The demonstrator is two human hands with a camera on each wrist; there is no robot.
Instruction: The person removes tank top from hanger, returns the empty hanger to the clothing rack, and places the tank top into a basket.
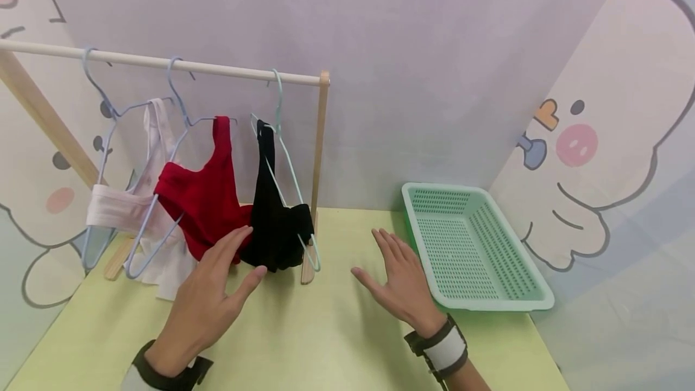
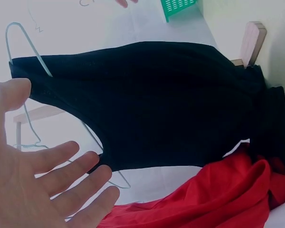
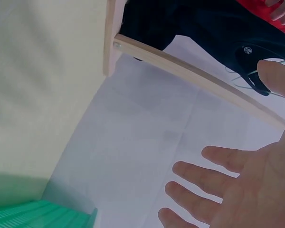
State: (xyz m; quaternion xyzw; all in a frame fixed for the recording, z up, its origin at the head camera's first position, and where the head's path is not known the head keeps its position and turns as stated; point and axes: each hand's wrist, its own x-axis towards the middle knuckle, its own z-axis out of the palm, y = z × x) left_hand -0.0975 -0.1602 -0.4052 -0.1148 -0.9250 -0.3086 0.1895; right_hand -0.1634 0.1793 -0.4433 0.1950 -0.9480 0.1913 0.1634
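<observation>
On the rack (image 1: pixel 239 70), a red garment (image 1: pixel 209 192) partly hides a white garment (image 1: pixel 122 207) and hangs beside a black garment (image 1: pixel 274 231), near the loosely extended left hand (image 1: pixel 209 297). The right hand (image 1: pixel 399 282), fingers likewise extended, is beside a green basket (image 1: pixel 494 305), cut off in both wrist views. Cartoon-printed walls (image 1: pixel 624 83) border the yellow tabletop (image 1: pixel 326 330).

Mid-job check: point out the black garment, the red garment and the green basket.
Black garment (image 2: pixel 156 104): left wrist view, middle of its fabric.
Red garment (image 1: pixel 209 195): head view, middle of its fabric.
Green basket (image 1: pixel 494 305): head view, near rim.
</observation>
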